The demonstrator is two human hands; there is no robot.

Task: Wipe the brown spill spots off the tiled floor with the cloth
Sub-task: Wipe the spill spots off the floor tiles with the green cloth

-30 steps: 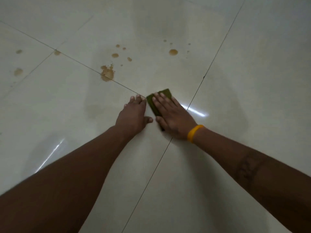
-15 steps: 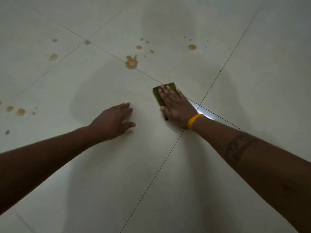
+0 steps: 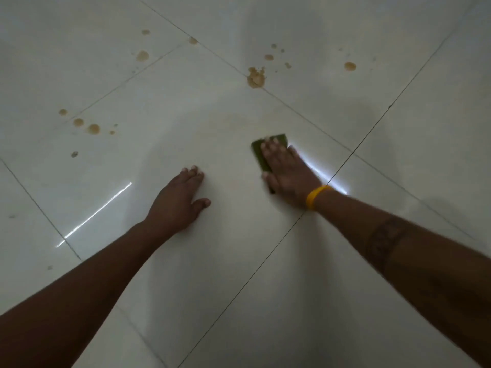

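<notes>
The right hand [image 3: 288,172] presses flat, fingers straight and together, on a folded dark green cloth [image 3: 259,152] lying on the glossy white tiled floor [image 3: 345,261]. The left hand [image 3: 176,200] rests palm-down beside it, fingers straight. Brown spill spots [image 3: 255,78] sit beyond the cloth, well apart

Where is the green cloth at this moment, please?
In the head view the green cloth lies flat on the floor tile right of centre, under the right hand, below the largest brown spill spot.
</notes>
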